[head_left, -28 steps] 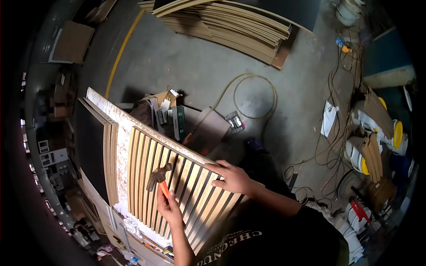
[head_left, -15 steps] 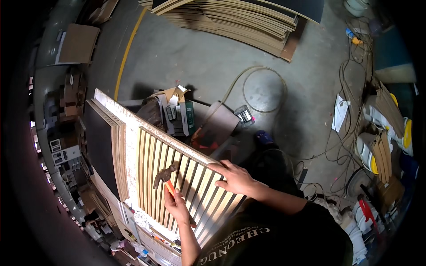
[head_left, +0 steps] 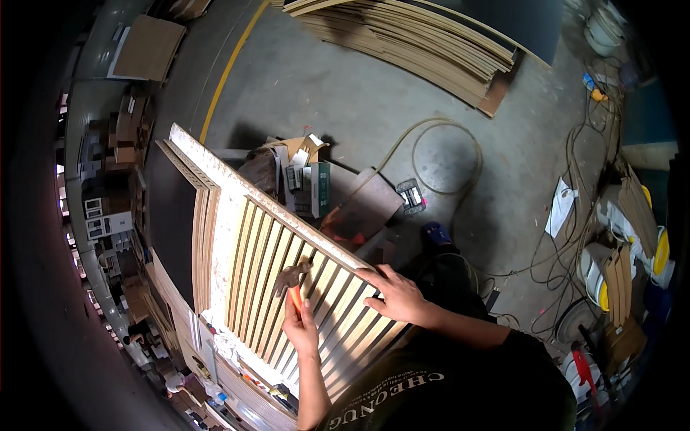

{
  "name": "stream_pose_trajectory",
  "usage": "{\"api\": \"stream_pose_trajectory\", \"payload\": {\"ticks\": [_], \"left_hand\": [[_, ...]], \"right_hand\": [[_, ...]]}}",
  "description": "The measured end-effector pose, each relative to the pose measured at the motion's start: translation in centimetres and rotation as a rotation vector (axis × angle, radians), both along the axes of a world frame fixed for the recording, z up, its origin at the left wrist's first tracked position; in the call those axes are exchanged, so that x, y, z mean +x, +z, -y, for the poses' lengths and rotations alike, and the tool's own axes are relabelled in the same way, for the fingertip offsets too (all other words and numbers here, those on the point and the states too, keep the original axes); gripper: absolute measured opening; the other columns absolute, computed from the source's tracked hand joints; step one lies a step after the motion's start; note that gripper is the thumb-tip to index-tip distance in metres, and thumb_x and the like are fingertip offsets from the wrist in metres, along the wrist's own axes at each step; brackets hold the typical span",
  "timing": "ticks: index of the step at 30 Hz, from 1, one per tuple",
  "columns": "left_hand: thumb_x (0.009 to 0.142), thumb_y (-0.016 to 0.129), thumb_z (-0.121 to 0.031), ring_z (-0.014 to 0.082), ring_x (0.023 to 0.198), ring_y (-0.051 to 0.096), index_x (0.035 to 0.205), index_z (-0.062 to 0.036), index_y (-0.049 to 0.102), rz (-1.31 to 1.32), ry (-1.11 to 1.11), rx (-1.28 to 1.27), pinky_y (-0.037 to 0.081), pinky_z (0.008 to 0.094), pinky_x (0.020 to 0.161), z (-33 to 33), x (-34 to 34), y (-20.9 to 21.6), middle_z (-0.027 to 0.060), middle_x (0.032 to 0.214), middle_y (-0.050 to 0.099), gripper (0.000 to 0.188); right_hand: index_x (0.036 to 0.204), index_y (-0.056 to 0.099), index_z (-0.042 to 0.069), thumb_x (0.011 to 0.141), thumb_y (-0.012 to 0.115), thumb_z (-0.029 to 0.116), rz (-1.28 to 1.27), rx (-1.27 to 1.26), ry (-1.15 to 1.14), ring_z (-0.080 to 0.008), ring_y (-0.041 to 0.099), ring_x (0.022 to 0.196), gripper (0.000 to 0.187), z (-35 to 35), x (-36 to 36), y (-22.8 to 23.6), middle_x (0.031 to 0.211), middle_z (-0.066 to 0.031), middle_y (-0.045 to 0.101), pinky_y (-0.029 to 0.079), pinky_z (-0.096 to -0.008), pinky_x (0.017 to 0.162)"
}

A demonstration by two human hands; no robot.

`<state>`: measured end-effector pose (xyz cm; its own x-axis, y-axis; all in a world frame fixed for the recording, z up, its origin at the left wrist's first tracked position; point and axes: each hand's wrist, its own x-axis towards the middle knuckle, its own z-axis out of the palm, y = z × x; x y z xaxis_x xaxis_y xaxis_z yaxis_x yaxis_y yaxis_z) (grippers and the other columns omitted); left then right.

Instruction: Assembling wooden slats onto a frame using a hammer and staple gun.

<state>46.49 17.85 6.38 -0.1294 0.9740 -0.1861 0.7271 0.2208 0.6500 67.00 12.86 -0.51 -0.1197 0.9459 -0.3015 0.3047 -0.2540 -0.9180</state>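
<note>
We held a small hammer [head_left: 292, 276] in our left hand [head_left: 302, 329], fingers wrapped tight around its orange handle. The metal head sat just above that grip, over the wooden slat panel [head_left: 287, 287]. The slats ran long and slanted, from up by the hammer head down toward our body. The hammer's handle lay almost along the slats too.

Our right hand [head_left: 397, 294] lay flat and open on the panel's top edge, just to the right of the hammer hand — it held nothing, only pressed on the wood. The left hand was the one nearer the hammer head.

Past the panel, farther from the grip, an open cardboard box [head_left: 291, 154] sat on the grey floor [head_left: 345, 86], with a dark green and white packet [head_left: 320, 188] beside it. A flat brown board [head_left: 370, 208] lay next to those. Far off to the right lay a white sheet of paper [head_left: 562, 207] — and yellow round things [head_left: 660, 251] stood near it. A yellow line [head_left: 230, 68] ran across the floor, and a pile of long boards [head_left: 417, 36] lay beyond.
</note>
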Motion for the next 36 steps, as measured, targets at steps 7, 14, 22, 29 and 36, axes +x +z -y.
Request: {"api": "stream_pose_trajectory", "payload": {"ticks": [7, 14, 22, 29, 36], "left_hand": [[0.089, 0.055, -0.011, 0.0055, 0.063, 0.043, 0.126, 0.0009, 0.048, -0.014, -0.011, -0.035, 0.038, 0.0186, 0.056, 0.0, 1.1, 0.7, 0.0015, 0.078, 0.054, 0.04], [0.087, 0.054, -0.029, 0.0316, 0.063, 0.061, 0.116, -0.0045, 0.057, -0.346, -0.164, -0.133, 0.049, 0.038, 0.059, 1.2, 0.1, -1.7, 0.0202, 0.079, 0.063, 0.038], [0.088, 0.052, -0.034, 0.033, 0.078, 0.063, 0.124, -0.0144, 0.051, -0.266, -0.148, 0.013, 0.052, 0.0395, 0.066, 2.2, 2.5, 0.5, 0.018, 0.09, 0.064, 0.041], [0.091, 0.045, -0.031, 0.0374, 0.075, 0.061, 0.133, -0.0315, 0.038, -0.04, -0.193, 0.126, 0.049, 0.0441, 0.063, 6.1, -1.5, -1.5, 0.016, 0.088, 0.064, 0.042], [0.092, 0.047, -0.019, 0.0217, 0.109, 0.054, 0.117, -0.0052, 0.057, 0.388, 0.234, 0.347, 0.041, 0.0308, 0.094, 18.0, -7.9, 1.1, 0.0098, 0.116, 0.058, 0.03]], "right_hand": [[0.134, 0.032, 0.026, 0.082, 0.059, 0.03, -0.043, -0.095, 0.036, -0.0365, 0.05, 0.106, 0.059, -0.4, 0.6, 0.1, 0.12, -0.0145, 0.042, 0.044, -0.0449, 0.088], [0.128, 0.044, 0.021, 0.076, 0.067, 0.027, -0.117, 0.063, -0.076, -0.0337, 0.053, 0.103, 0.058, -1.6, -0.7, -1.8, 0.121, -0.0134, 0.046, 0.046, -0.039, 0.085], [0.121, 0.048, 0.006, 0.069, 0.07, 0.017, -0.056, 0.38, -0.049, -0.0321, 0.054, 0.096, 0.058, -0.5, -1.2, -2.3, 0.106, -0.0162, 0.053, 0.045, -0.0366, 0.081], [0.133, 0.034, 0.003, 0.071, 0.069, 0.022, 0.118, 0.42, 0.092, -0.0396, 0.035, 0.122, 0.073, 0.5, -1.9, 1.0, 0.13, -0.0243, 0.04, 0.027, -0.0447, 0.104], [0.13, 0.039, 0.001, 0.073, 0.065, 0.032, 0.676, 0.548, 0.277, -0.0402, 0.026, 0.129, 0.07, 2.2, -7.3, 8.7, 0.136, -0.025, 0.033, 0.022, -0.0509, 0.105]]}}
